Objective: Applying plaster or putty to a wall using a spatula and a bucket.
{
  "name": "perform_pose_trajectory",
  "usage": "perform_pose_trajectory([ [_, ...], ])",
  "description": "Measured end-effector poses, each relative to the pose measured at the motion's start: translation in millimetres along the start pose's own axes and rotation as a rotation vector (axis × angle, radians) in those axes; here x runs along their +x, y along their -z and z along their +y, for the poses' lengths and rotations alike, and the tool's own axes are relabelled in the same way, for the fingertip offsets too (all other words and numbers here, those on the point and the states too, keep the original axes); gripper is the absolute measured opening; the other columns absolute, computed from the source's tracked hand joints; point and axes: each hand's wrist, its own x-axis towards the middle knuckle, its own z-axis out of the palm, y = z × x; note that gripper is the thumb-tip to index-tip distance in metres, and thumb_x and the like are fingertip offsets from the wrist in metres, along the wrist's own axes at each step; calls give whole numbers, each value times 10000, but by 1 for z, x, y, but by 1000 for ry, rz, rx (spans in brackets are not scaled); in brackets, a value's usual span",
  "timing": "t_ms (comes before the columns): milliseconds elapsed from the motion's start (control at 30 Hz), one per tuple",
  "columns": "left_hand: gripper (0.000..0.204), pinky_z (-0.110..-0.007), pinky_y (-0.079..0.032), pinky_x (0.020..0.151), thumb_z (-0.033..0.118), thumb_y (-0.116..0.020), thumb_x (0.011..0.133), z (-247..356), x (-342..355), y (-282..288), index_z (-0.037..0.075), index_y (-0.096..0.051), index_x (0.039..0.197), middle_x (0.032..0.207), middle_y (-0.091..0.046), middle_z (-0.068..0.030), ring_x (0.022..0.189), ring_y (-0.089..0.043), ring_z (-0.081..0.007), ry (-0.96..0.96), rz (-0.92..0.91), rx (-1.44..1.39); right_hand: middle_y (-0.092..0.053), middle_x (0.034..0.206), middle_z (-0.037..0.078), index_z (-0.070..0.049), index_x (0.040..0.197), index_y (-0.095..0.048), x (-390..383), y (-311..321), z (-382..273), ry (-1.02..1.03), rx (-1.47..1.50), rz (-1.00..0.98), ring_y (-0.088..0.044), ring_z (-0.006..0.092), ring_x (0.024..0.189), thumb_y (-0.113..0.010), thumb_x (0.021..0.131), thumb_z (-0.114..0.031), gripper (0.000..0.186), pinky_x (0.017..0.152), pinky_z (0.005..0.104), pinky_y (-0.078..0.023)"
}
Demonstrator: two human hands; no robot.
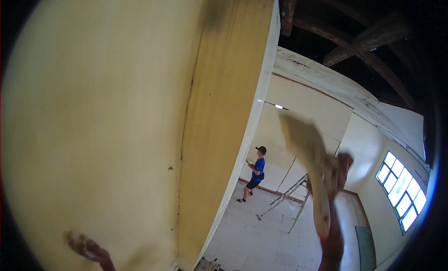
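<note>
One tool (305, 141) in R grip (335, 172).

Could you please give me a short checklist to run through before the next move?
1. Right hand gripping the pale flat tool: ok, though both are blurred.
2. Left hand free of anything: cannot tell; it is blurred near the lower edge.
3. Yellow wall unmarked: not ok; a dark crack-like line runs down it.
4. Person in a blue shirt well apart from the hands: ok, across the room.
5. Stepladder firmly footed: cannot tell; it stands open, partly hidden.
</note>
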Motion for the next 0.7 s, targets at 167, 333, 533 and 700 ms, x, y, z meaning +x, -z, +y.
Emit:
perform_pose_trajectory([
  [167,262,-503,-160,939,123,-348,853,-4,6,8,76,-396,1106,1201,-345,-229,1094,-358,-393,-254,-108,230,-543,751,84,-48,834,-531,116,-93,60,144,-119,194,-504,246,739,-593,573,-82,270,652,385,-405],
  [333,220,-484,-160,945,190,-502,755,-6,5,3,83,-504,946,1198,-370,-227,1062,-424,-363,-200,-24,295,-562,803,3,-109,862,-557,198,-139,52,179,-218,120,-516,182,816,-553,597,-46,273,611,321,-471],
  [533,223,-498,-116,956,198,-518,749,-16,-3,2,89,-518,944,1221,-340,-237,1074,-408,-367,-210,-34,269,-570,826,-3,-121,836,-579,238,-187,67,149,-291,94,-518,172,875,-536,637,-101,205,574,319,-499],
  [700,213,-479,-89,973,194,-533,734,-17,-1,1,105,-537,927,1212,-353,-238,1091,-386,-378,-213,-47,189,-547,814,73,-78,759,-580,259,-214,72,50,-381,64,-555,221,788,-556,646,-184,157,561,349,-480],
])
